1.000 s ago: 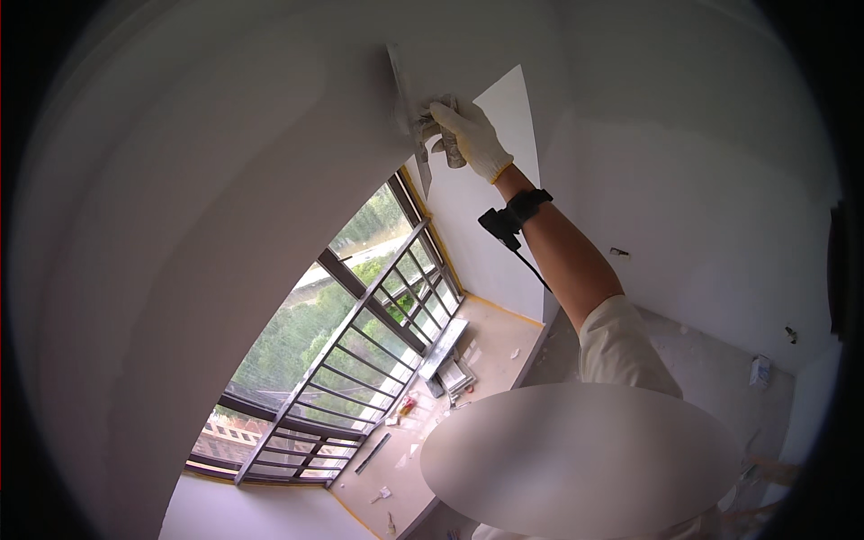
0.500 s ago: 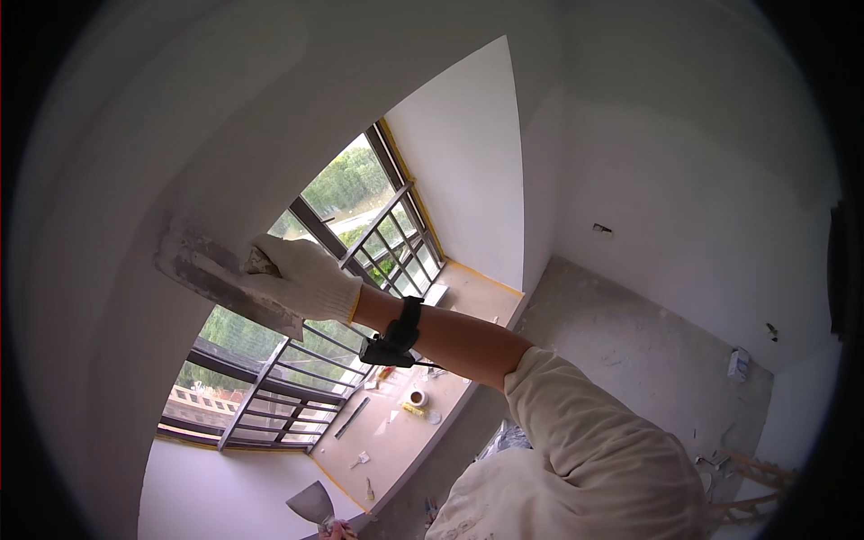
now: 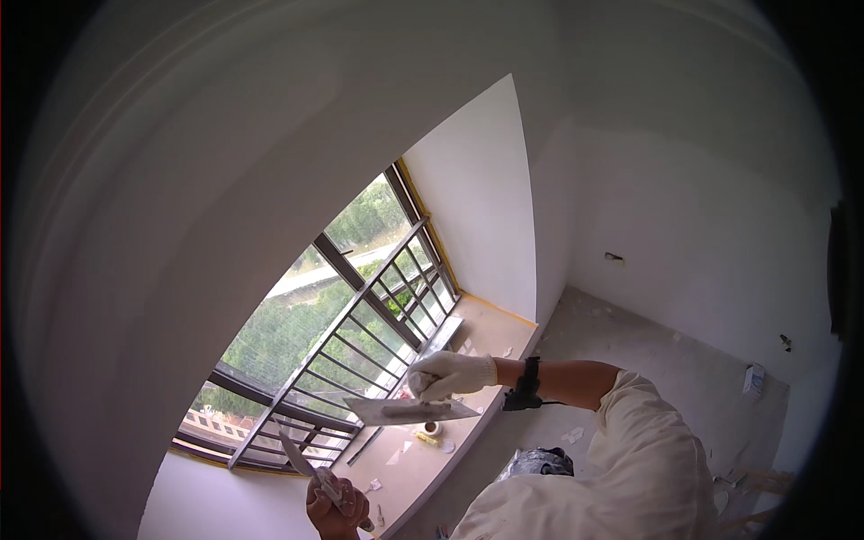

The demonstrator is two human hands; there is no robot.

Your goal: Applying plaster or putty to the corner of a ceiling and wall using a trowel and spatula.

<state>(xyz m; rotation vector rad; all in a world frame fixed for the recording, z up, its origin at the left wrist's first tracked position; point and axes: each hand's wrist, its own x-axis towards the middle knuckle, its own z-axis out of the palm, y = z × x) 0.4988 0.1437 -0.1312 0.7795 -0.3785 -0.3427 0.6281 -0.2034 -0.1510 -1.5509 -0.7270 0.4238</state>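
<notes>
My right hand, in a white knit glove, is closed around the grip of a plastering trowel. The trowel's long flat blade lies nearly level in front of the window railing and sill, off the wall. Lower down, my bare left hand grips a putty knife, its blade pointing up and to the left. White smears mark the left fingers. A gap separates the two tools.
A barred railing fronts the window. The sill holds a tape roll, a yellow item and scraps. A plastic-covered object stands below; a white carton sits on the floor by the far wall.
My right hand has drawn the trowel off the wall above the window, down and to the right. My left hand has risen further into view with the putty knife, whose blade now points up.
</notes>
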